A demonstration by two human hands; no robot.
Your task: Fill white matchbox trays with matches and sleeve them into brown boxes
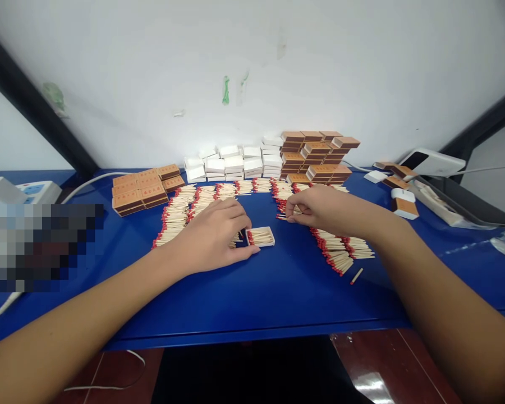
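Note:
My left hand (216, 235) grips a small white matchbox tray (271, 242) at its left end, thumb on the near side and fingers on the far side. Red-headed matches (261, 235) lie in the tray, heads to the left. To the right, my right hand (313, 209) has thumb and fingertips pinched on matches at the edge of a pile; how many is hidden. Loose matches (334, 241) spread below and behind this hand. More match rows (174, 216) curve along the far side and left, partly covered by my left hand.
Brown matchboxes are stacked at back right (292, 160) and back left (138, 191). White trays (233, 163) stand piled against the wall. A single match (356, 276) lies on the blue table (252, 303). Several boxes (404, 206) and a white device (435, 163) sit at right.

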